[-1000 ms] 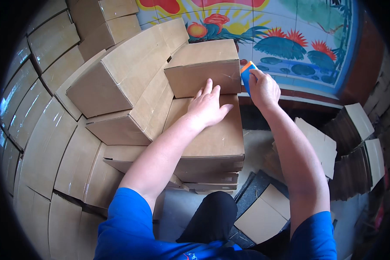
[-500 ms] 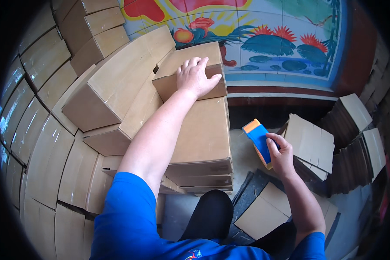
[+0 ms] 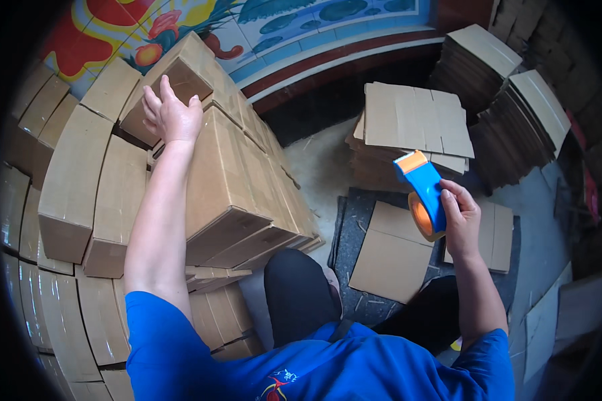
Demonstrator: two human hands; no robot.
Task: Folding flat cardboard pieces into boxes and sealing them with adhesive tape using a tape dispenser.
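Observation:
My left hand is stretched out with its fingers apart, by the top box at the far end of a stack. Whether its fingertips still touch the cardboard I cannot tell. In front of that box, nearer to me, a long closed carton lies on others. A tape dispenser, blue with an orange front and a roll of tape, is in my right hand. It is tilted, its orange end up and to the left, above the floor and apart from the boxes.
Rows of closed cartons fill the left side. Flat cardboard sheets are piled at the back right, with taller stacks behind. Folded sheets lie on a dark mat. A painted tile wall closes the back.
The view has swung right, so the boxes sit farther left. My left hand's fingers have straightened, raised from the top box. The dispenser in my right hand now shows more of its side.

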